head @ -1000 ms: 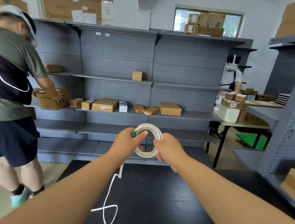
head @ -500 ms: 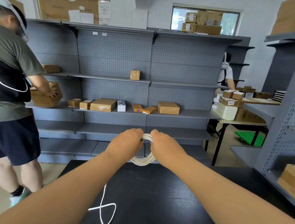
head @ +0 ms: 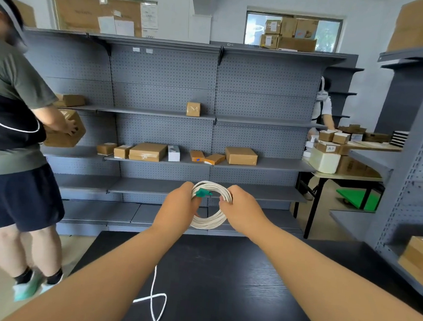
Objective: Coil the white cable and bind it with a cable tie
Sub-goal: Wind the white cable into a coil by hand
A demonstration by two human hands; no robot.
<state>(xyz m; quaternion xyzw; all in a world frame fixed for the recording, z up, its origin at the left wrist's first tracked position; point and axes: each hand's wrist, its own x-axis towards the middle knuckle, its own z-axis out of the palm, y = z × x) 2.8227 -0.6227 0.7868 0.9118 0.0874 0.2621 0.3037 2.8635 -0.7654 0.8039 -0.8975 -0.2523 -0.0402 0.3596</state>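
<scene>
While the left hand (head: pixel 180 203) and right hand (head: pixel 242 209) grip opposite sides of the white cable (head: pixel 210 204) coil above the tabletop (head: pixel 233 288), their fingers clamp it; loose cable trails down onto the tabletop.

The shelving (head: pixel 161 80) is flat grey, and its back panels carry an even grid of small dark holes. In front of the shelving, the cable (head: pixel 208 223) is white with a green plug (head: pixel 202 192), and the table (head: pixel 221 275) is black with fine wood grain. On the shelving, the boxes (head: pixel 241 156) are tan cardboard and one small box (head: pixel 173 153) is white. Left of the shelving, a person (head: pixel 8 119) wears an olive-grey and black shirt with a thin white line, navy shorts, black socks and mint-green shoes. Right of the shelving, a trolley deck (head: pixel 354 199) is bright green.
</scene>
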